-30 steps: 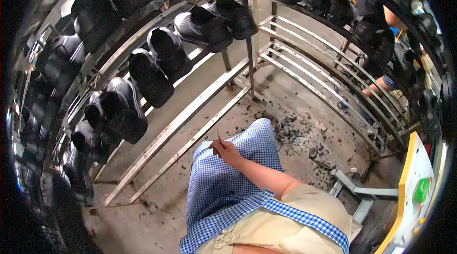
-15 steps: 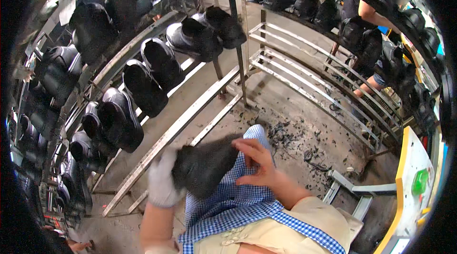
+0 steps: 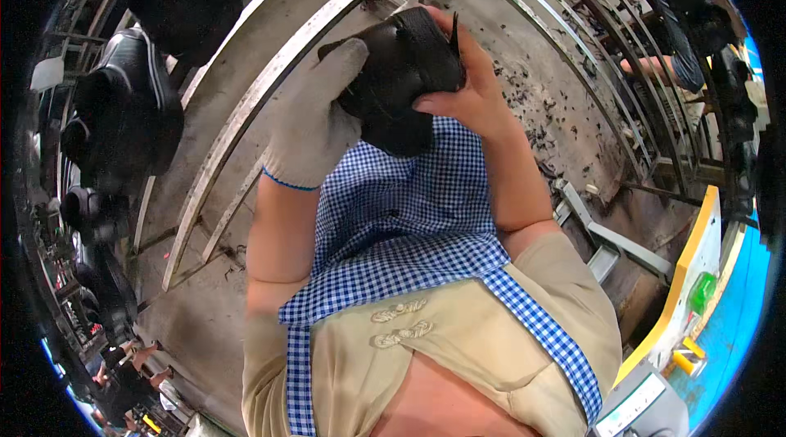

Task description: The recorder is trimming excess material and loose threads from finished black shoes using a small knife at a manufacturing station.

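A black shoe (image 3: 389,81) is held up in front of me between both hands, above my blue checked apron (image 3: 393,191). My left hand (image 3: 311,117), in a pale knit glove with a blue-edged cuff, grips the shoe's left side, thumb across its top. Bare, my right hand (image 3: 475,85) wraps round the other end, with its thumb pressed on the near side and its fingers partly hidden behind. A thin dark piece sticks up from the shoe beside those fingers.
Metal rack rails (image 3: 237,122) run along the left and far side, with black shoes (image 3: 123,101) at left. Dark scraps (image 3: 565,113) litter the floor. A yellow-edged board (image 3: 684,281) bearing a green object (image 3: 702,292) stands at right. Another person's arm (image 3: 651,68) shows at far right.
My view has tilted down toward my body. The right hand, loosely spread beside the shoe before, now grips it. Both hands and the shoe appear higher in view, and the shoe is turned.
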The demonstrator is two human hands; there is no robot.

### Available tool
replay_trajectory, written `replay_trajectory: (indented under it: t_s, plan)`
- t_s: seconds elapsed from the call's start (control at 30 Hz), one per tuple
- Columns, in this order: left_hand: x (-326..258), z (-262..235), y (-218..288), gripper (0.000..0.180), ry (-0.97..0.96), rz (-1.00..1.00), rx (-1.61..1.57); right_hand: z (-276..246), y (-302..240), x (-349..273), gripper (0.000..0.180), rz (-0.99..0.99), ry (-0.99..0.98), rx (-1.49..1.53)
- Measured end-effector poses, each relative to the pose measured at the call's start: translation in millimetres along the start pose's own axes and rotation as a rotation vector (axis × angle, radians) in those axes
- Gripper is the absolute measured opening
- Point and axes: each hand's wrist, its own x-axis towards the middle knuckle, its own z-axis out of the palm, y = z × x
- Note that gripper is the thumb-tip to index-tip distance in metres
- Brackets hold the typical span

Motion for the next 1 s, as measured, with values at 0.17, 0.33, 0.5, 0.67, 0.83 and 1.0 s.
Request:
replay_trajectory:
  t_s: [0.17, 0.33, 0.5, 0.67, 0.83, 1.0]
  plan:
    - [9, 0, -2, 0.039, -0.075, 0.040, 0.126, -9, -20, -1, 0.079, 0.006, 0.095, -0.143]
    - [18, 5, -13, 0.037, -0.076, 0.179, 0.497, -17, -76, 14, 0.039, -0.320, 0.075, -0.763]
    - [17, 20, -10, 0.036, -0.228, 0.297, 0.532, -14, -103, 6, 0.035, -0.256, 0.004, -1.155]
    - [11, 18, -15, 0.030, -0.255, 0.241, 0.528, 1, -105, -4, 0.032, -0.252, 0.046, -1.327]
    - [6, 18, -20, 0.037, -0.291, 0.227, 0.591, -7, -87, -10, 0.034, -0.304, 0.118, -0.994]
    - [12, 20, -31, 0.039, -0.243, -0.057, -0.018, -4, -80, -15, 0.031, -0.330, 0.175, -1.059]
